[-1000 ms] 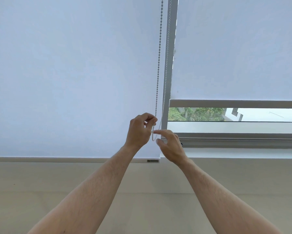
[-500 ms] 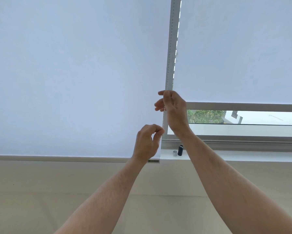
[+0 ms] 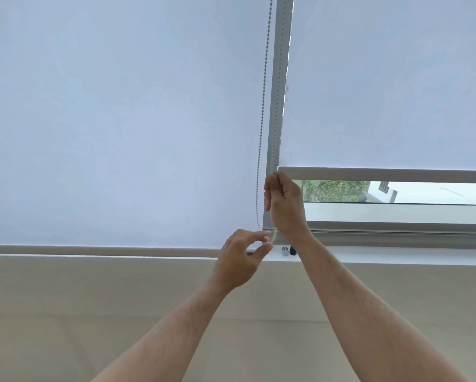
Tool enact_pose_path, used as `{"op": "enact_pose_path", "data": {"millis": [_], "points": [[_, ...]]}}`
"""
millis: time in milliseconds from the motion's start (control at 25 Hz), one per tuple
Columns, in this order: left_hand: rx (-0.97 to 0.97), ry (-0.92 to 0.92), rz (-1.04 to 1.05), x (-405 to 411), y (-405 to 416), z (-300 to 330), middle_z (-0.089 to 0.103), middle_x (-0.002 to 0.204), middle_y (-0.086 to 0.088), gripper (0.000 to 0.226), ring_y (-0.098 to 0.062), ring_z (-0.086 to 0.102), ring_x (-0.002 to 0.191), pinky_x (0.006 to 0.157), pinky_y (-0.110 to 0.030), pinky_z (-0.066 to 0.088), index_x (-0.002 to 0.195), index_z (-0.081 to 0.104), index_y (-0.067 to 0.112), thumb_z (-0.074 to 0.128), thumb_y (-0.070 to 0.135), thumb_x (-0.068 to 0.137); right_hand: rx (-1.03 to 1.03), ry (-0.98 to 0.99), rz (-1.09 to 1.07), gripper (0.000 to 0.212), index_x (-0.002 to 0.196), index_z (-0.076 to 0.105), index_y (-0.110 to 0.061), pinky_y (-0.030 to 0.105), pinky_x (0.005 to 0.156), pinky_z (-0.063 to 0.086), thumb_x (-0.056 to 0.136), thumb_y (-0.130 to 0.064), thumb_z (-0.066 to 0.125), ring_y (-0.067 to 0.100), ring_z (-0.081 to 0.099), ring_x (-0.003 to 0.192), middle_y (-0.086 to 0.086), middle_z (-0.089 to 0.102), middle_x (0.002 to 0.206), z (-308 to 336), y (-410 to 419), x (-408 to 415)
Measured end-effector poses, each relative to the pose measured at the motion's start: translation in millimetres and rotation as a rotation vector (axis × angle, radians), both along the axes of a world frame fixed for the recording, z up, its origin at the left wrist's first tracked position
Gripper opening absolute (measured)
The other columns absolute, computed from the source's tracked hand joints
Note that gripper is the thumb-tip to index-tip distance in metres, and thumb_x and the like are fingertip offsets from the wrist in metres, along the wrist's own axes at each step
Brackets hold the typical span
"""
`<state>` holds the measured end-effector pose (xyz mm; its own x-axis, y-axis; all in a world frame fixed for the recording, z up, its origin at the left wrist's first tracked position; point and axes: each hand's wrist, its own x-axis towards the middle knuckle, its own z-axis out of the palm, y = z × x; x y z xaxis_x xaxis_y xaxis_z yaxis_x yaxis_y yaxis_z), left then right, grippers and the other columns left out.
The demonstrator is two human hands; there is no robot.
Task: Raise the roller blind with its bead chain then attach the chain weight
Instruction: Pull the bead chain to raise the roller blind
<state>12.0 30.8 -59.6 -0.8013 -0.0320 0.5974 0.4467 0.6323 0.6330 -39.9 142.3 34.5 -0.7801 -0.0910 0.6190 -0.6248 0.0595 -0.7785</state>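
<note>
Both hands on the bead chain (image 3: 262, 119). Left hand (image 3: 238, 259) low, pinching the bottom of the loop between thumb and fingertips, just in front of the lower corner of the left blind (image 3: 121, 119). Right hand (image 3: 283, 205) higher, fingers curled round the rear strand beside the window post (image 3: 275, 106), level with the bottom bar (image 3: 382, 174) of the right roller blind (image 3: 396, 78). Front strand hanging free against the left blind's right edge, running up out of frame. Rear strand hard to separate from the post; exact grip point inside the right fist hidden. Open glass showing under the right blind's bar, down to the window frame. Left blind down to its hem bar (image 3: 93, 250), close above the wall. On the sill (image 3: 396, 257), just right of the left fingertips, two small cylinders, one silver (image 3: 285, 251) and one black (image 3: 293, 250), partly covered by the right wrist; too small to identify. Bare wall (image 3: 93, 312) below, room open on both sides of the forearms.
</note>
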Motion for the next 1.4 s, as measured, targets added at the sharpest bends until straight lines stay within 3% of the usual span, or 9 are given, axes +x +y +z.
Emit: {"op": "enact_pose_path", "data": {"millis": [200,360,560,800,960,1040,1200,1320,1400], "points": [[0.310,0.046,0.123,-7,-13,35,0.073,0.099,0.009,0.018,-0.007,0.065,0.092,0.071,-0.021,0.046,0.108,0.071,0.026,0.060,0.026,0.094,0.056,0.000,-0.020,0.029,0.074,0.052,-0.015,0.019,0.045,0.038,0.102,-0.015,0.043,0.005,0.041,0.040,-0.003,0.048,0.048,-22,2,2],[0.297,0.103,0.082,-10,-11,86,0.074,0.102,0.007,0.023,-0.004,0.066,0.089,0.068,-0.012,0.047,0.112,0.070,0.026,0.060,0.035,0.093,0.076,-0.031,-0.030,0.031,0.071,0.052,-0.017,0.015,0.048,0.038,0.101,-0.011,0.044,0.004,0.041,0.043,-0.006,0.049,0.046,-46,6,2],[0.266,0.090,-0.002,-10,6,122,0.071,0.095,0.016,0.031,-0.019,0.063,0.075,0.071,-0.025,0.051,0.117,0.069,0.024,0.064,0.040,0.090,0.115,-0.089,-0.014,0.032,0.070,0.051,-0.019,0.015,0.048,0.037,0.100,-0.011,0.043,0.004,0.042,0.046,0.001,0.051,0.051,-72,7,8],[0.376,0.094,0.023,-11,12,116,0.071,0.078,0.014,0.003,-0.008,0.066,0.077,0.074,-0.025,0.053,0.084,0.072,0.022,0.072,0.020,0.086,0.155,-0.113,0.048,0.034,0.068,0.058,-0.025,0.014,0.056,0.041,0.100,-0.017,0.049,0.002,0.053,0.053,0.004,0.066,0.062,-84,16,10],[0.327,0.160,0.041,-7,12,112,0.071,0.078,0.011,0.005,-0.016,0.067,0.077,0.074,-0.025,0.052,0.083,0.070,0.018,0.070,0.015,0.087,0.027,-0.222,0.285,0.015,0.091,0.078,-0.020,0.017,0.077,0.052,0.086,-0.022,0.064,0.011,0.073,0.084,0.003,0.079,0.084,-72,34,3],[0.325,0.183,0.046,-7,10,111,0.072,0.078,0.010,0.004,-0.013,0.067,0.076,0.073,-0.021,0.052,0.084,0.069,0.017,0.069,0.014,0.087,-0.024,-0.258,0.353,0.031,0.101,0.078,-0.020,0.026,0.086,0.052,0.075,-0.017,0.063,0.019,0.072,0.097,0.007,0.079,0.094,-61,44,-3],[0.284,0.200,0.019,-5,9,106,0.069,0.075,0.013,0.005,-0.001,0.064,0.072,0.071,-0.011,0.048,0.084,0.068,0.015,0.069,0.012,0.087,-0.063,-0.164,0.249,0.026,0.096,0.077,-0.018,0.040,0.083,0.051,0.085,-0.033,0.059,0.021,0.072,0.086,0.006,0.079,0.086,-21,43,-10],[0.244,0.156,0.027,-4,15,84,0.068,0.072,0.003,0.007,-0.009,0.062,0.071,0.068,-0.012,0.047,0.080,0.067,0.012,0.069,0.010,0.086,-0.066,-0.067,0.193,0.034,0.095,0.074,-0.024,0.031,0.075,0.052,0.094,-0.049,0.052,0.016,0.072,0.079,0.000,0.077,0.079,25,34,-9],[0.263,0.080,0.031,-4,19,67,0.069,0.075,-0.005,0.007,-0.015,0.061,0.071,0.068,-0.018,0.047,0.080,0.067,0.009,0.069,0.009,0.086,-0.096,-0.016,0.217,0.034,0.102,0.071,-0.021,0.024,0.068,0.053,0.098,-0.046,0.048,0.015,0.070,0.072,0.000,0.076,0.076,52,25,-6]]}}
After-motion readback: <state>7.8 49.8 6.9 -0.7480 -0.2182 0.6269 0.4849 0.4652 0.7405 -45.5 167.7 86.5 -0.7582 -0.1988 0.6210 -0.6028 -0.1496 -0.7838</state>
